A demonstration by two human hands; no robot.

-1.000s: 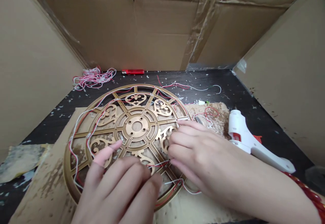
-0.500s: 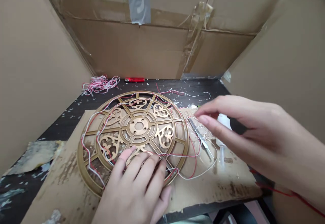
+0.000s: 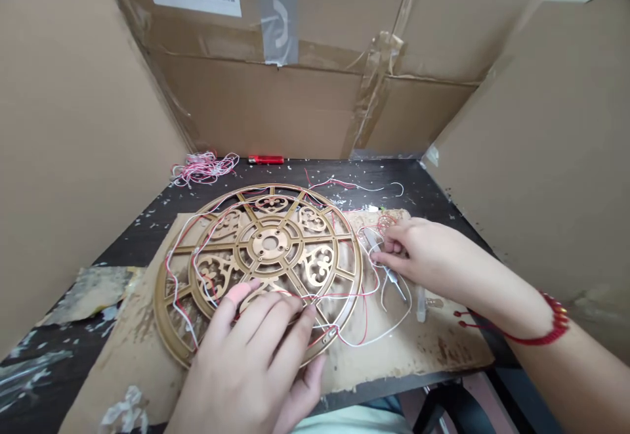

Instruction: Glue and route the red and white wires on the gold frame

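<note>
A round golden wheel [image 3: 357,276] with scrollwork between its spokes lies on the cardboard sheet, red and white wires [image 3: 174,276] strung along its rings. My left hand [image 3: 246,355] is closed over its near rim, fingers across the top and thumb at the outer edge. One of these fingers wears a pink cover. Right of the wheel, my right hand [image 3: 411,250] is bent down with curled fingers at the loose wires and a slim grey tool [image 3: 392,276]. What lies between these fingertips is hidden. A clear nozzle [image 3: 421,306] shows below that hand.
Tall cardboard walls [image 3: 246,106] stand at the back and both sides. Near the back lie a tangle of pink and white wire [image 3: 204,168] and a red lighter-like object [image 3: 266,159]. A stained scrap [image 3: 93,293] is at the left. White flakes dot the dark table [image 3: 138,234].
My right hand has come down and left onto the wires and grey tool, its fingers curling in. My left hand stays on the wheel. The camera view has tilted up slightly.
</note>
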